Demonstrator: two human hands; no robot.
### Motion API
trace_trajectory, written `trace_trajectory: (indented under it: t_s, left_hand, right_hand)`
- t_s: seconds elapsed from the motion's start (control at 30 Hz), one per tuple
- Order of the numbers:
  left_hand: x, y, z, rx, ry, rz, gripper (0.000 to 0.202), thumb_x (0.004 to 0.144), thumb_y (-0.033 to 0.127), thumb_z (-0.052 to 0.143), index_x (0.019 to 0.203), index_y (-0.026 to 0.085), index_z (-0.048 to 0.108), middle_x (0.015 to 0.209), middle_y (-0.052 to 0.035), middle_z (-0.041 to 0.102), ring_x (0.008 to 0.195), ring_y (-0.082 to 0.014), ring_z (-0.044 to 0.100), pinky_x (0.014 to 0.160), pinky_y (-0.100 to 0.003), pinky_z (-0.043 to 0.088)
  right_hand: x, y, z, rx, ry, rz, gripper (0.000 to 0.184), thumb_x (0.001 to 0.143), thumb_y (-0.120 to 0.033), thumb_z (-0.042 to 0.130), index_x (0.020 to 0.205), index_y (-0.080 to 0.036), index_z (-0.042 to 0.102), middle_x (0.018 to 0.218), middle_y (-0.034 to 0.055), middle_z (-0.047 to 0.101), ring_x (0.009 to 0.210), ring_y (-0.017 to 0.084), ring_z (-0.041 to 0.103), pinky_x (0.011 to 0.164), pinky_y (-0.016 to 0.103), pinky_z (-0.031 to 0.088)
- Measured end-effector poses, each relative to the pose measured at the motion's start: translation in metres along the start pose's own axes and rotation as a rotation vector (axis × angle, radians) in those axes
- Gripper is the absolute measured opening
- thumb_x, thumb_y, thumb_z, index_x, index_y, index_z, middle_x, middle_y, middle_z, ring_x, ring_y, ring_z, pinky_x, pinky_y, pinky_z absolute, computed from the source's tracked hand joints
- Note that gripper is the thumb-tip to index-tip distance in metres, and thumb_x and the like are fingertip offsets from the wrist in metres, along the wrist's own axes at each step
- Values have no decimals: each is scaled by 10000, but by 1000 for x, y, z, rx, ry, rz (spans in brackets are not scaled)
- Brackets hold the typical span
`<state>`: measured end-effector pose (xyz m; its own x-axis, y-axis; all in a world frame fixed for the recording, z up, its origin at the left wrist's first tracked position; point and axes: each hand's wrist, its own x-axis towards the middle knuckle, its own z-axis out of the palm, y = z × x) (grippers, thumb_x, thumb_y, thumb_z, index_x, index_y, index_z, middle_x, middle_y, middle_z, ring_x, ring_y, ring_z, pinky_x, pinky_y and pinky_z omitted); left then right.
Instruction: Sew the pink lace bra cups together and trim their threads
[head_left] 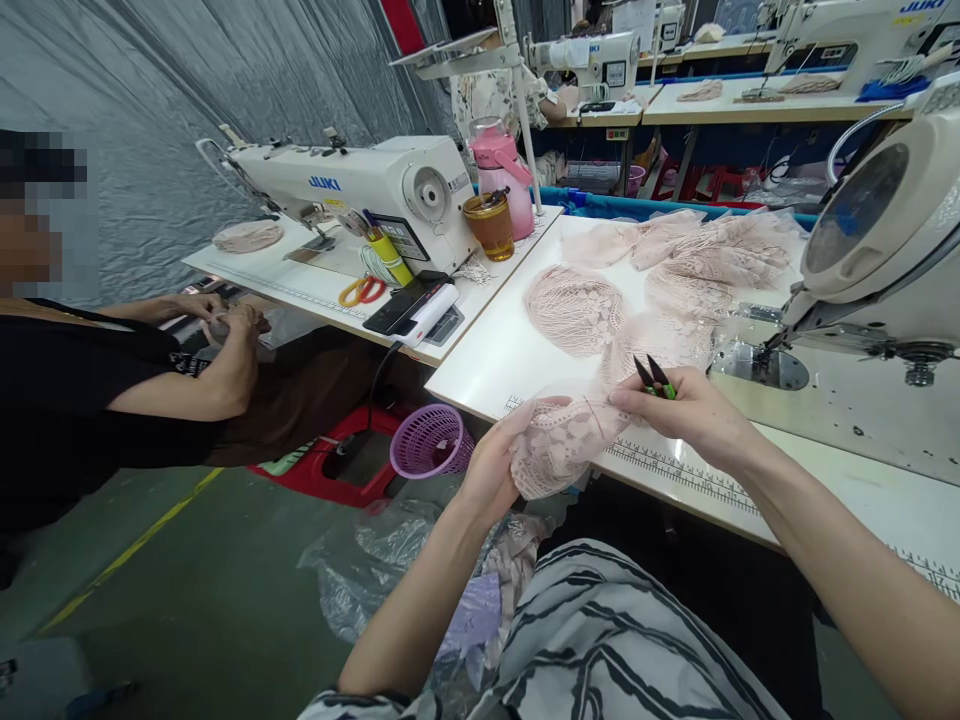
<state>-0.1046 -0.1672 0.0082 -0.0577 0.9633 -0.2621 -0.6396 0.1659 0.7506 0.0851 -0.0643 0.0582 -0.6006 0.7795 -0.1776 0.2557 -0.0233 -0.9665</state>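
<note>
Here, right hand (696, 412) pinching the edge of a pale pink lace piece (562, 445), green-handled snips (662, 380) in the same grip, left hand (491, 455) closed on the lace's other side, over the white table's (491, 352) near edge, more lace pieces (574, 308) beyond, sewing machine (892, 255) at right.
</note>
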Motion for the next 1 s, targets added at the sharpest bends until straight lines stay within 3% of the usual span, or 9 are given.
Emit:
trace_trajectory:
  t_s: [0.3,0.53,0.7,0.83,0.9,1.0]
  left_hand:
    - [2,4,-6,-61,35,-4,342,852,398,637,1059,138,716,1124,-114,710,1103,-287,643,965,-385,512]
    - [7,9,-17,-87,65,47,298,864,381,626,1038,158,721,1082,-76,726,1080,-245,655,947,-327,513]
    - [5,13,-17,-53,97,84,319,865,404,610,1039,164,725,1059,-63,730,1066,-237,659,952,-317,506]
    - [-13,15,4,80,-49,141,364,872,469,583,1040,189,743,1081,-67,727,1079,-278,651,967,-363,498]
    - [-25,13,21,317,-192,180,396,924,461,502,1121,200,725,1170,-70,697,1146,-290,615,1023,-373,454]
    - [-36,2,46,795,-392,351,388,960,302,451,1297,206,617,1335,-65,597,1269,-272,523,1122,-366,340]
  right_hand:
    - [11,1,-2,-99,26,-5,400,700,-548,735,792,-159,720,654,9,549,590,105,420,527,254,286]
    - [15,-7,-12,-180,-67,35,397,742,-547,688,662,-162,630,575,-26,453,531,80,355,509,252,254]
    - [18,-1,-20,-172,-30,-9,344,710,-490,735,830,-168,710,653,6,580,567,106,471,527,255,340]
    - [17,3,-16,-63,68,-46,358,657,-480,771,804,-159,715,646,34,606,600,145,546,545,272,414]
    - [16,3,-12,-22,165,-122,300,650,-438,778,765,-169,711,756,53,641,678,157,581,600,278,452]
    - [11,4,-8,-11,345,-219,221,669,-374,757,771,-182,721,814,39,626,689,131,556,616,267,447]
